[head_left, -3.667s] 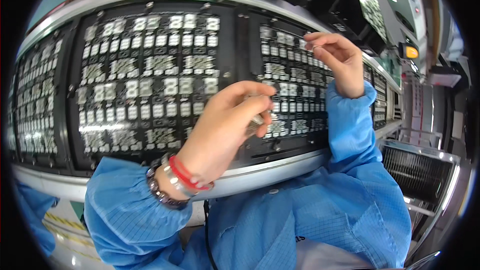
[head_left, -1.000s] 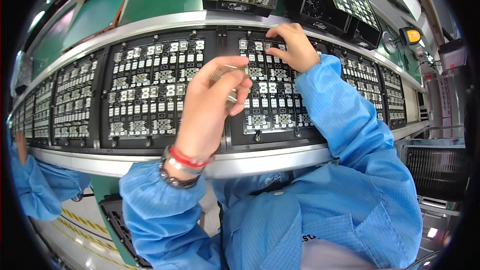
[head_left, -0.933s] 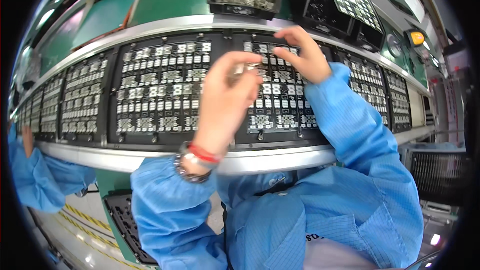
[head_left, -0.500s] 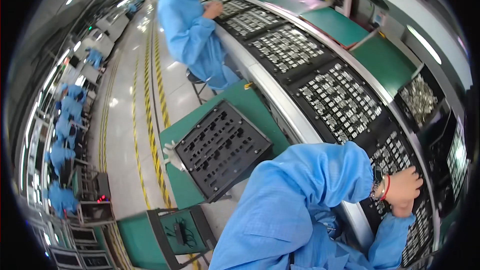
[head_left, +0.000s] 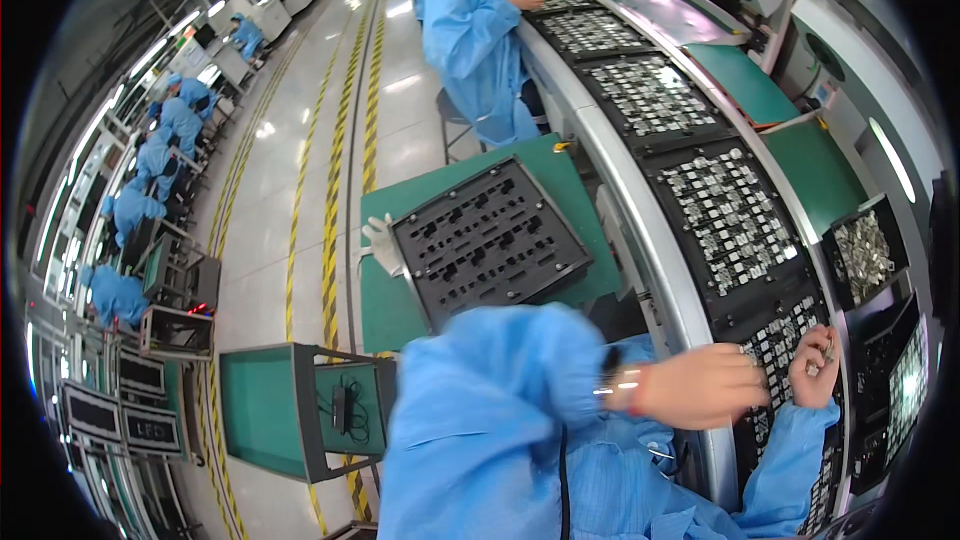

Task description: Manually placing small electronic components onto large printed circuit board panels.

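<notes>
My left hand (head_left: 705, 385) reaches across the near edge of the line, over a black tray (head_left: 755, 400) set with small silvery metal parts. Its fingers point down toward the tray and are smeared by motion. A bracelet and a red cord circle that wrist. Just to its right, my right hand (head_left: 812, 370) is raised over the tray's far side, palm partly up. Its fingers curl round small metal pieces (head_left: 822, 348), whose exact kind is too small to tell. Farther along, another black tray (head_left: 725, 220) holds rows of similar metal parts.
A black bin (head_left: 865, 255) heaped with metal parts stands beyond the line, near a lit screen (head_left: 908, 390). On a green table (head_left: 385, 305) lie an empty slotted black tray (head_left: 490, 240) and a white glove (head_left: 382, 245). A co-worker (head_left: 475, 40) in blue works farther up the line.
My left hand has drawn back leftward from my right hand, which was partly hidden beneath it. The right hand now shows, raised and with small pieces in its fingers. The view has shifted.
</notes>
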Demonstrator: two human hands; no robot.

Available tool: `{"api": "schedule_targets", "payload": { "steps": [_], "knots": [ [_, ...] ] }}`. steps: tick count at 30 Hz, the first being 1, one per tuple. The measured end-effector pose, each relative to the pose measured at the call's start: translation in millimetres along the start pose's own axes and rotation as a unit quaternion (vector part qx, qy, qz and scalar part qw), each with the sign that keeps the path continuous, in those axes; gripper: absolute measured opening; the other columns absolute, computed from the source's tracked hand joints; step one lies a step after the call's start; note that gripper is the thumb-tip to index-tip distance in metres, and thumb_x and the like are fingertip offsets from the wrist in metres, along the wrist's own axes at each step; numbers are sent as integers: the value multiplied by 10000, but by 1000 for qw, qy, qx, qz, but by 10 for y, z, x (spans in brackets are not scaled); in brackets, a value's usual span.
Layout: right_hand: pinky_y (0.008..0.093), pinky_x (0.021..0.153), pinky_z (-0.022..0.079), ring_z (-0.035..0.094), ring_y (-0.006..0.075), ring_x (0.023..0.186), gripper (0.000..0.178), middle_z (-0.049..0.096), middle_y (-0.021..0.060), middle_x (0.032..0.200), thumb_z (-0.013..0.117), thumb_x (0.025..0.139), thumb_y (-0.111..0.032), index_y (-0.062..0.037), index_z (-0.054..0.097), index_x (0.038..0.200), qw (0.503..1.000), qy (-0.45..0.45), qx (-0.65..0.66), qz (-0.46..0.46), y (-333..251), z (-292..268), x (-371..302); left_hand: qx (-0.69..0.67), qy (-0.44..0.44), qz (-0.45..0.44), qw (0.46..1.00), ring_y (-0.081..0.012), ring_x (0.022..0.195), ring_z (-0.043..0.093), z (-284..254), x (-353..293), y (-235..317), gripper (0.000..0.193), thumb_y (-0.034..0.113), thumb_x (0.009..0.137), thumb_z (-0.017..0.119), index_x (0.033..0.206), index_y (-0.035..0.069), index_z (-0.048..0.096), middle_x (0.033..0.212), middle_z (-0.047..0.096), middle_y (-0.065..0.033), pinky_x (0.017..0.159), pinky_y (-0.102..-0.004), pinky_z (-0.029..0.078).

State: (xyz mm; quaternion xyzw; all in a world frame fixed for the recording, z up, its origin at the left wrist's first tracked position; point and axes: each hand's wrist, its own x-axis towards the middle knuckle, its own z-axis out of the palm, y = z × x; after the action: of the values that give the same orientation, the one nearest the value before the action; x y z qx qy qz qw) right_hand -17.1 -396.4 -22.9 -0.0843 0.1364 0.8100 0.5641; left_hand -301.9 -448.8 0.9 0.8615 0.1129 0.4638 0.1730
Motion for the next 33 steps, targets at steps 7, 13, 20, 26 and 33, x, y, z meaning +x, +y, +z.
{"api": "schedule_targets", "payload": {
  "steps": [7,13,20,26,33],
  "knots": [
    [217,489,338,481,109,729,124,496,4,837,503,926,-184,-65,526,901,995,-8,-42,89,656,262,378,78,-148,-895,413,-276,969,606,472,-5262,1302,382,300,921,468,1187,42,563,1113,614,-170,812,-364,482],
    [239,497,313,443,117,697,58,457,-3,806,466,893,-123,-93,499,856,986,-46,-48,156,1194,575,739,108,75,-901,413,-231,1004,583,1247,-6343,3879,443,342,930,445,1268,60,494,1222,556,-135,846,-351,475],
    [257,495,299,387,124,641,107,350,8,764,391,904,-111,-106,405,798,981,-32,-125,148,1709,615,909,-65,104,-948,294,-229,1029,567,1708,-6251,4948,423,320,946,407,1265,56,493,1221,553,-127,866,-347,460],
    [257,476,293,401,121,651,104,380,11,785,397,912,-95,-97,421,811,982,-15,-142,124,1844,576,971,-149,123,-944,268,-227,1049,553,1583,-6484,4561,408,302,960,374,1262,54,492,1220,551,-121,883,-343,447],
    [249,515,332,425,121,715,103,405,-11,817,418,941,-163,-105,484,888,985,-19,-130,108,1556,540,810,-161,144,-933,289,-226,1074,538,879,-6811,3344,396,280,976,335,1258,51,492,1219,548,-113,903,-339,432]
  ]
}}
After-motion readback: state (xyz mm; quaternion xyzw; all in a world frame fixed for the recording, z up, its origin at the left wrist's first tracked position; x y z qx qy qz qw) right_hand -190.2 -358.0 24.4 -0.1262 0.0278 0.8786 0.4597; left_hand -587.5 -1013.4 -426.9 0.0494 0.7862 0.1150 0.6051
